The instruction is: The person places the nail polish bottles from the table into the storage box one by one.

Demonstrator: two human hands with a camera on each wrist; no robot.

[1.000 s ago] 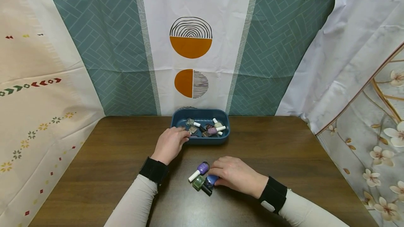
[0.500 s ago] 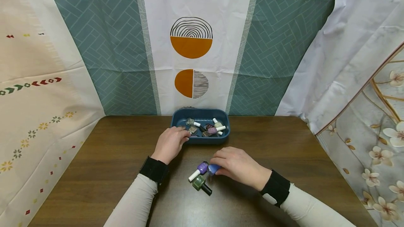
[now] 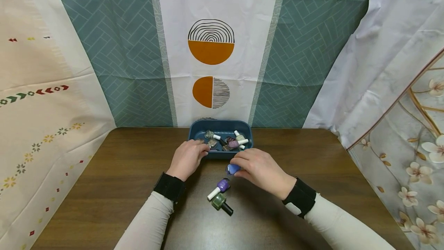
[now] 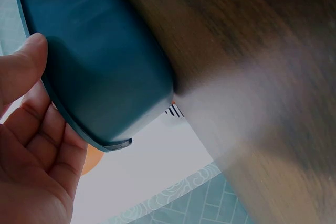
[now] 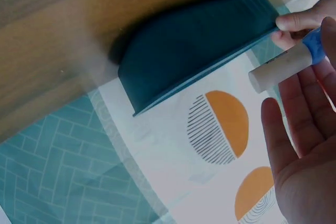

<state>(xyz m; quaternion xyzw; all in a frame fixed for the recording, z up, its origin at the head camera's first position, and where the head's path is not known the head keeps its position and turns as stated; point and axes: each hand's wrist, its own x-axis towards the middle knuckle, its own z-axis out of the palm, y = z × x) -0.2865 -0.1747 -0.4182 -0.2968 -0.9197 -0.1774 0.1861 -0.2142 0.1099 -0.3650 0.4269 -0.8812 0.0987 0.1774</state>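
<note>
My right hand pinches a blue nail polish bottle just in front of the dark teal bin. In the right wrist view the bottle's white cap sticks out past the fingers. With thumb and fingers on its rim, my left hand grips the bin at its left front corner; the left wrist view shows the thumb against the outer wall. A purple nail polish bottle with a white cap and a green one with a black cap lie on the table, close together.
Inside the bin lie several nail polish bottles, among them a mauve one with a white cap. It stands at the back edge of the brown wooden table. Behind hangs a patterned cloth, with more cloth at both sides.
My right hand has lifted the blue nail polish bottle from beside the green one and carried it away from me, up close to the bin. The left hand has stayed on the bin.
</note>
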